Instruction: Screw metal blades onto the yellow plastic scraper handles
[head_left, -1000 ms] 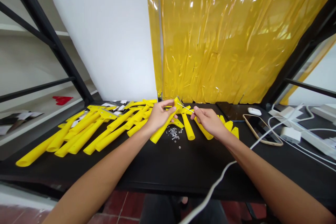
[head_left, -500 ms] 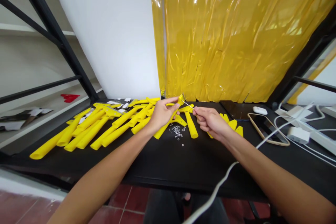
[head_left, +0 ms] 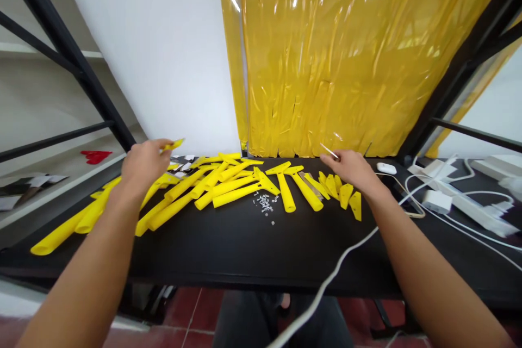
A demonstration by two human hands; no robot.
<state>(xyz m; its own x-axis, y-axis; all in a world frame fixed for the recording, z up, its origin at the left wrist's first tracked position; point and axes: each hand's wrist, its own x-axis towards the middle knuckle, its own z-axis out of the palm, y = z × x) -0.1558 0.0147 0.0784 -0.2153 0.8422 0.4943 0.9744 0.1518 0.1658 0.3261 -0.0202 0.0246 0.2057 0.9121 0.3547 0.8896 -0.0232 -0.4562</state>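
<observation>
My left hand is closed on a yellow scraper above the left end of the yellow pile; its head sticks out past my fingers and the rest is hidden. Under and beside that hand lie several yellow scrapers with tubular handles. My right hand grips a thin screwdriver, its shaft pointing up and left. Loose yellow triangular plates lie just below it. Two T-shaped yellow handles rest mid-table, near a scatter of small screws and nuts.
A white cable crosses the front of the black table. On the right are a white charger, a power strip and an earbud case. A yellow plastic curtain hangs behind; black frame posts stand on both sides.
My hands have moved apart. The left carried the yellow scraper left over the pile; the right drew the screwdriver away, up and to the right. The view has shifted slightly.
</observation>
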